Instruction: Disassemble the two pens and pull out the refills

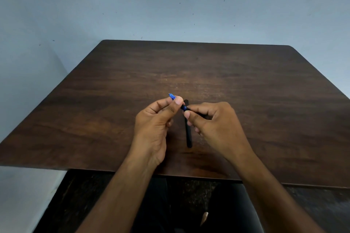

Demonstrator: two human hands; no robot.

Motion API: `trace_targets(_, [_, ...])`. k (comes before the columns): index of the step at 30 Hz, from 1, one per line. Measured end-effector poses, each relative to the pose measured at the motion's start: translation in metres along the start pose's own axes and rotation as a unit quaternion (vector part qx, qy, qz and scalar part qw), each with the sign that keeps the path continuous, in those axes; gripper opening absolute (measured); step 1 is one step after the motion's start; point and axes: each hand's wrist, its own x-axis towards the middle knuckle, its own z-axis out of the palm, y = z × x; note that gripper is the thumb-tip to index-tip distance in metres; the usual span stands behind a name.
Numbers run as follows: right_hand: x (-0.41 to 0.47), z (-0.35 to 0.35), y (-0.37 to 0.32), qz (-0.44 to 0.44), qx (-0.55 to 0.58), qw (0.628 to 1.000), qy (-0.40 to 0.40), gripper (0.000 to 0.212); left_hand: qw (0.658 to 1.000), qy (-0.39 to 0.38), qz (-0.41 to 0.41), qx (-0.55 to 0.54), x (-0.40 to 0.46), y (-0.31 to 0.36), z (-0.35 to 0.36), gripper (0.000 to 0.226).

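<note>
Both of my hands hold a small blue pen part [183, 107] above the dark wooden table [265, 100]. My left hand [153, 125] pinches its tip end between thumb and fingers, and the blue pointed tip [171, 95] sticks out past the thumb. My right hand [214, 123] pinches the other end with thumb and forefinger; the part's far end is hidden inside that hand. Beneath and between the hands a black pen barrel [188, 134] lies on the table, pointing away from me, partly covered by my right fingers.
The table stands against a pale blue wall [170, 5], its left side near a wall corner. Its near edge [189, 175] runs just past my forearms. Below it are a dark floor and my dark-clothed lap.
</note>
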Motion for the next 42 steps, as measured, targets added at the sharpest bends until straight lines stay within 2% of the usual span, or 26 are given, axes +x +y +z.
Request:
trace_targets(4, [0.000,0.001,0.000,-0.010,-0.014,1.000,-0.002,0.011,1.000,-0.002,-0.008,0.001,0.002,0.000,0.001,0.035])
trace_targets(8, [0.001,-0.001,-0.001,-0.008,-0.015,1.000,0.008,0.011,0.998,-0.068,0.006,0.015,0.000,0.004,-0.002,0.041])
trace_targets(11, [0.002,-0.003,0.000,-0.012,-0.020,1.000,0.010,0.012,0.995,-0.102,0.011,0.013,-0.003,0.006,-0.006,0.034])
trace_targets(14, [0.002,-0.001,-0.001,-0.011,-0.009,1.000,0.003,0.012,0.997,-0.075,0.026,-0.001,-0.002,0.006,-0.005,0.030])
trace_targets(21, [0.001,0.003,-0.001,-0.006,-0.007,1.000,0.001,0.011,0.999,0.016,0.003,-0.032,0.004,0.006,-0.003,0.042])
trace_targets(29, [0.000,0.002,-0.001,-0.007,0.000,1.000,0.007,0.023,0.999,0.028,0.020,-0.024,0.007,0.009,-0.003,0.035])
trace_targets(38, [-0.001,0.000,0.001,0.011,0.011,1.000,0.011,0.018,0.995,0.069,0.066,0.002,0.014,0.026,-0.013,0.019])
trace_targets(42, [-0.001,-0.001,0.005,0.015,0.017,1.000,0.014,0.017,0.994,0.069,0.073,0.050,0.019,0.033,-0.024,0.025])
